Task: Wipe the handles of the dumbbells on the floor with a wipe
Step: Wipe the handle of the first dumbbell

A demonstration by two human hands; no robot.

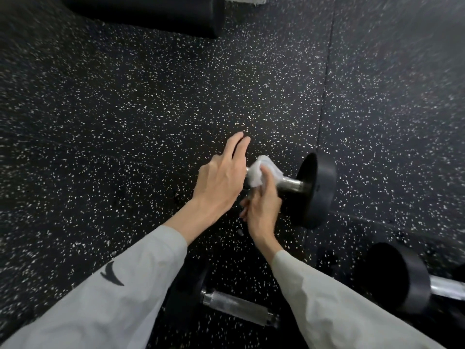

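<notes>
Floor: black rubber gym flooring (151, 109) with white flecks, seam running down at right; blurred at the edges.
Roller: black cylinder (151, 13) at top, well apart from the work.
Dumbbells: three on the floor. Far dumbbell (314, 190) is in hand; near dumbbell (236, 307) between the sleeves; right dumbbell (402, 278) at the frame edge.
Left hand: left hand (221, 180) open, fingers extended over the far end of the handle, apparently steadying it; contact hidden.
Right hand: right hand (261, 210) closed round the wipe, pressing it on the handle.
Wipe: white wipe (256, 172) wrapped on the chrome handle (292, 183), between both hands.
</notes>
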